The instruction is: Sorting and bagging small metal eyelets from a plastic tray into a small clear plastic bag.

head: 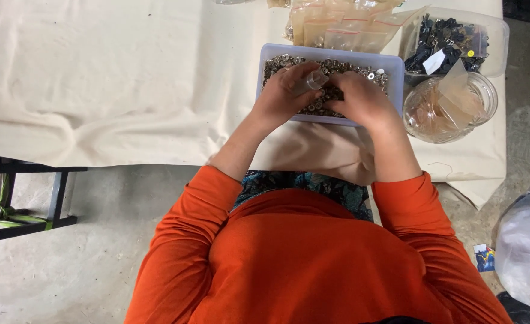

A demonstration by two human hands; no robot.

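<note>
My left hand (283, 96) pinches a small clear plastic bag (313, 81) over the pale blue plastic tray of small silver metal fasteners (391, 75). My right hand (361, 99) curls among them; whether its grip holds anything, I cannot tell. The bag looks light, limp and slippery, best held at its mouth.

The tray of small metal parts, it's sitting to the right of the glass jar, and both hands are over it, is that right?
Not quite. The head view shows the tray to the left of the glass jar, not the right. Both hands, left and right, are over it.
</note>
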